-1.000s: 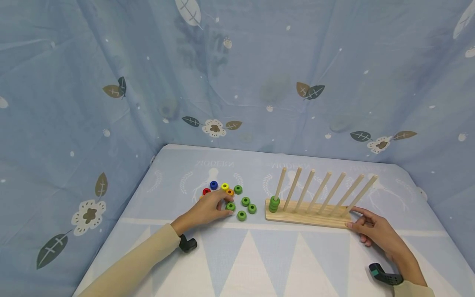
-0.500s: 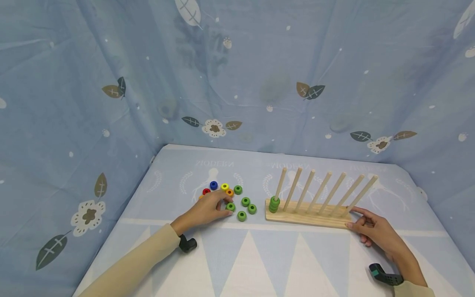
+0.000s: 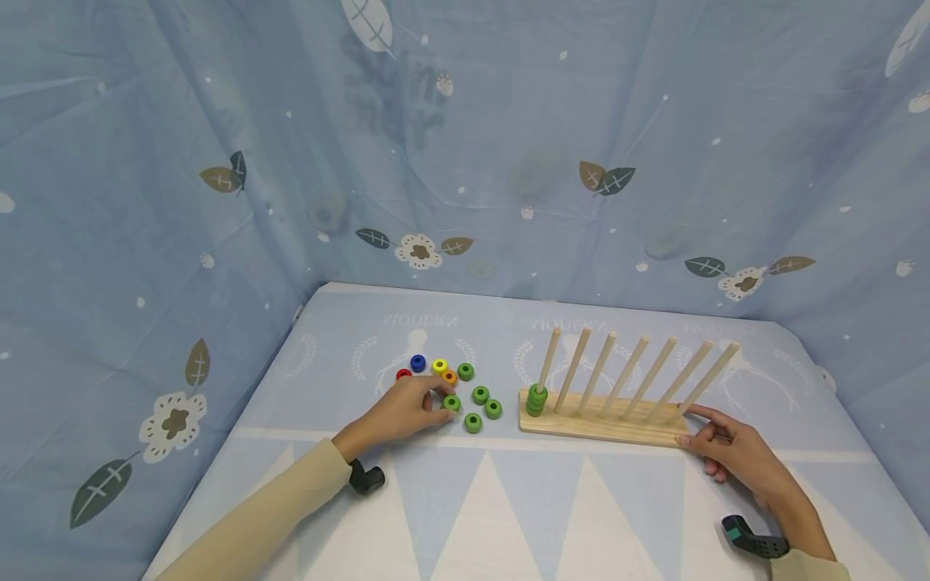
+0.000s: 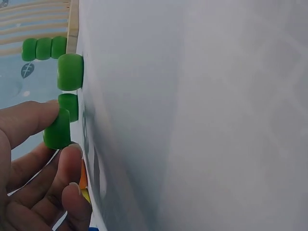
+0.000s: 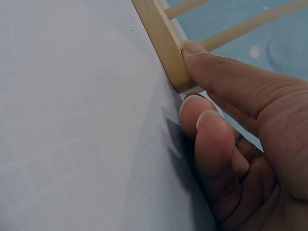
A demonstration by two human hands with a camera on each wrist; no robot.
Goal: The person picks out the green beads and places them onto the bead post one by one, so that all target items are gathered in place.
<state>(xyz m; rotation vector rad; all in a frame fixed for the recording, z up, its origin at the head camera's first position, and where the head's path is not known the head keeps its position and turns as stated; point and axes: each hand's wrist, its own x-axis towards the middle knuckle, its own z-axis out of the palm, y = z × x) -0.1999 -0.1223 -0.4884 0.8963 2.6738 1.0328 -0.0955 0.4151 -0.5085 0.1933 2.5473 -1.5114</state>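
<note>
My left hand (image 3: 407, 407) pinches a green bead (image 4: 57, 130) between thumb and fingers, low by the tabletop. In the head view that green bead (image 3: 451, 403) shows its dark hole upward. Several loose green beads (image 3: 493, 409) lie just right of the hand. My right hand (image 3: 741, 452) holds the right end of a wooden peg rack (image 3: 610, 429), its thumb at the front edge and a finger behind. The rack has a row of bare upright pegs. Three green beads (image 3: 536, 400) are stacked on its leftmost peg.
Beyond my left hand lie a blue bead (image 3: 417, 363), a yellow bead (image 3: 439, 366), an orange bead (image 3: 450, 377) and a partly covered red bead (image 3: 403, 374). A patterned cloth covers the table (image 3: 479, 516). Blue curtains (image 3: 508, 161) hang behind and at the sides.
Both hands stay almost still. My left hand has shifted very slightly and now covers an orange bit that showed beside it earlier. The rack has not moved.
</note>
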